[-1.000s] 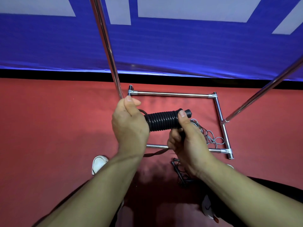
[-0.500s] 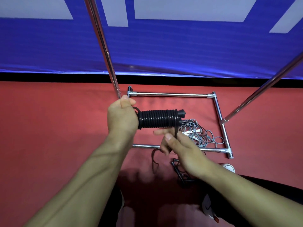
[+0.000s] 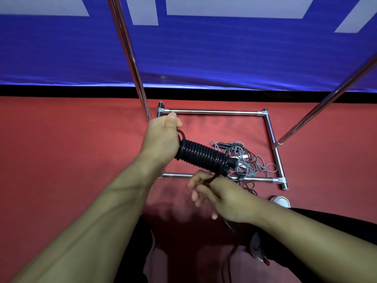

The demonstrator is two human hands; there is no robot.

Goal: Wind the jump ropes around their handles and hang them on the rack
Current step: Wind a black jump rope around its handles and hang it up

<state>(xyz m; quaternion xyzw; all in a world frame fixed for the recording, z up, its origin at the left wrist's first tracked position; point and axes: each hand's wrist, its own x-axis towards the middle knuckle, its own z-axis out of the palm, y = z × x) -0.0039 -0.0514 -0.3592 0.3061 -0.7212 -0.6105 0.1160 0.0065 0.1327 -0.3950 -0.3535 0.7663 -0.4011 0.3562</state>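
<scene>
Fingers of the right hand pinch the loose tail of the black rubber jump rope, drawing it down and toward the person from the far end of the coil; the remaining fingers look loosely spread, though motion blur hides their exact set. The left hand is curled tight round the near end of the paired black handles, thumb on top, holding the bundle in the air, tilted so its free end dips toward the right. Most of the rope already sits in close, even turns along the handles, so by the look of it the winding step is nearly finished and only a short tail is left.

Below, on the red floor, a tangled thin grey jump rope lies inside the rectangular base of the chrome tube rack, spilling over the base's near bar toward its right corner. A second dark cord trails just outside that near bar. Two rack uprights rise at the left and right of the base; the hanging bar is out of view.

The next move probably calls for carrying the tail round the handle tips once more, keeping it taut, then tucking the end under a turn so the coil cannot spring loose. Only after that would the bundle be ready to lift up to the rack.
</scene>
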